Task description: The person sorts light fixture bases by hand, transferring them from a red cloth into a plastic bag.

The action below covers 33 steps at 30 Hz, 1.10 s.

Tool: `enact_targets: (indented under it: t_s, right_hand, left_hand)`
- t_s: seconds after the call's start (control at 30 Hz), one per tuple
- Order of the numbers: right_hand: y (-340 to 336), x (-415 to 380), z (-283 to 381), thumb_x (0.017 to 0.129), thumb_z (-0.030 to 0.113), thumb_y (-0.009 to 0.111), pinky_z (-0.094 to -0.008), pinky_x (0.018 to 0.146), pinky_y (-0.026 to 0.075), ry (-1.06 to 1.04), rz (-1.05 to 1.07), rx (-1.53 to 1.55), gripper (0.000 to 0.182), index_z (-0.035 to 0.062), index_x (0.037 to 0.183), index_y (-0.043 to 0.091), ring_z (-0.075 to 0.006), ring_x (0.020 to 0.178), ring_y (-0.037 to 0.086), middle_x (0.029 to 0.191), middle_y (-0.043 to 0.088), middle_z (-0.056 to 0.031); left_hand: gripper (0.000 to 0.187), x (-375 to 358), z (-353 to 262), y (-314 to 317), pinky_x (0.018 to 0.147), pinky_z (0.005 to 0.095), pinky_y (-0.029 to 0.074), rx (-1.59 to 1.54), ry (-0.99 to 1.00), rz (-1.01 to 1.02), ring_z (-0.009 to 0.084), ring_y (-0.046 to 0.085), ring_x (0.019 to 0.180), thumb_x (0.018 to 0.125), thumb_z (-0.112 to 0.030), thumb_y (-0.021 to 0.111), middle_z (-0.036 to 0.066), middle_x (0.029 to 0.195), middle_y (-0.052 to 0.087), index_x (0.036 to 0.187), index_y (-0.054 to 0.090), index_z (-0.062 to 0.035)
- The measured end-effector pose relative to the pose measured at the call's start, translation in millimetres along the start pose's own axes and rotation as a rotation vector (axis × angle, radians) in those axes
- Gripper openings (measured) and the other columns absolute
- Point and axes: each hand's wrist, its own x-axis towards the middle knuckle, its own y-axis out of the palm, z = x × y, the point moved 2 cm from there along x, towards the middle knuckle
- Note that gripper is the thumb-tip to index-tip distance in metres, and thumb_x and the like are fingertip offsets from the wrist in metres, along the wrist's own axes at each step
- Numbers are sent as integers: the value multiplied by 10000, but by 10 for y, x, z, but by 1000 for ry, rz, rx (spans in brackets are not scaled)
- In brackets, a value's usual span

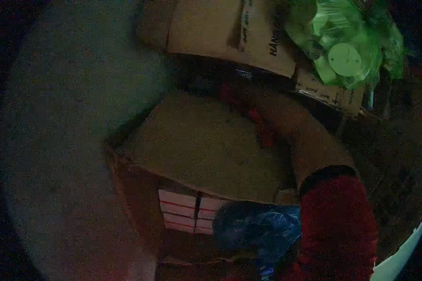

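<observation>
My right arm, in a red sleeve with a black cuff, reaches up from the lower right. My right hand (266, 111) is at the dark gap between an upper cardboard box (211, 35) and a brown cardboard flap (206, 140). Its fingers fade into shadow, so whether they hold anything is hidden. Reddish patches show beside the hand, too dark to name. Below the flap, an open carton (133, 196) holds stacked white packs with red lines (178, 208). A blue plastic bag (262, 229) lies beside those packs. My left hand is out of the picture.
At the upper right, a greenish clear plastic bag (391, 47) holds round pale items. Another printed cardboard box (328, 96) stands below it. A plain pale surface (79, 140) fills the left side. The light is very dim.
</observation>
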Motion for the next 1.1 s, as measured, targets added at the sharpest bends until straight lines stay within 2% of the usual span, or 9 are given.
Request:
enact_targets:
  t_s: [0.27,0.43,0.67,0.77,0.87,0.93,0.97,1.07,1.1]
  right_hand:
    - [43,282,-105,839,153,657,-403,953,500,60,-11,0,500,58,1318,550,-334,1059,633,1181,638,-187]
    - [-116,105,-165,827,130,667,-404,951,500,62,-70,28,504,50,1312,551,-334,1055,634,1177,638,-189]
    - [-1154,-1050,54,811,97,682,-406,948,499,-38,-227,260,511,38,1302,553,-333,1048,635,1170,638,-191]
    - [-1828,-1901,521,801,75,691,-400,957,495,-7,-264,473,516,28,1296,552,-318,1056,636,1180,633,-191]
    - [-2225,-2659,924,796,63,701,-390,941,492,-49,-451,789,501,26,1274,554,-260,1054,633,1155,641,-171]
    - [-2421,-3142,1295,787,73,727,-373,927,490,19,-426,994,501,26,1258,563,-243,1051,628,1144,643,-156]
    - [-2449,-3329,1456,783,78,740,-364,920,490,59,-391,1106,501,25,1250,567,-234,1050,626,1139,644,-149]
    - [-2165,-3713,2064,808,157,771,-352,899,497,-244,-222,1057,486,21,1233,580,-208,1024,626,1133,646,-136]
    - [-1999,-3793,2240,816,187,774,-350,895,498,-192,-162,1118,488,18,1232,583,-203,1016,628,1121,650,-136]
  left_hand:
    - [1083,-36,44,28,1071,671,130,16,7,0,392,172,1441,816,-643,662,244,1486,374,1575,179,-39]
    - [1092,-137,71,-8,1065,683,191,28,12,6,404,232,1428,818,-638,676,247,1459,416,1576,169,-38]
    - [1105,-323,101,-16,1056,699,275,48,-17,-10,421,316,1410,819,-632,696,252,1421,476,1577,154,-36]
    - [1111,-384,166,21,1053,706,311,158,-16,-13,428,352,1403,820,-629,704,254,1405,501,1577,148,-35]
    - [1000,-432,275,203,1156,617,143,-194,-72,-73,419,206,1478,833,-585,642,257,1559,292,1559,249,-20]
    - [945,-417,206,164,1177,569,164,-319,-97,-118,428,239,1469,839,-554,632,258,1594,263,1542,307,-11]
    - [917,-421,214,139,1187,560,142,-362,-90,-138,413,246,1471,846,-535,636,235,1587,290,1538,323,-21]
    - [832,-276,152,111,1218,531,76,-432,79,-294,366,268,1478,869,-480,648,168,1568,371,1526,369,-53]
    - [805,-227,121,102,1229,522,54,-449,130,-330,350,276,1480,876,-462,652,146,1561,398,1522,384,-63]
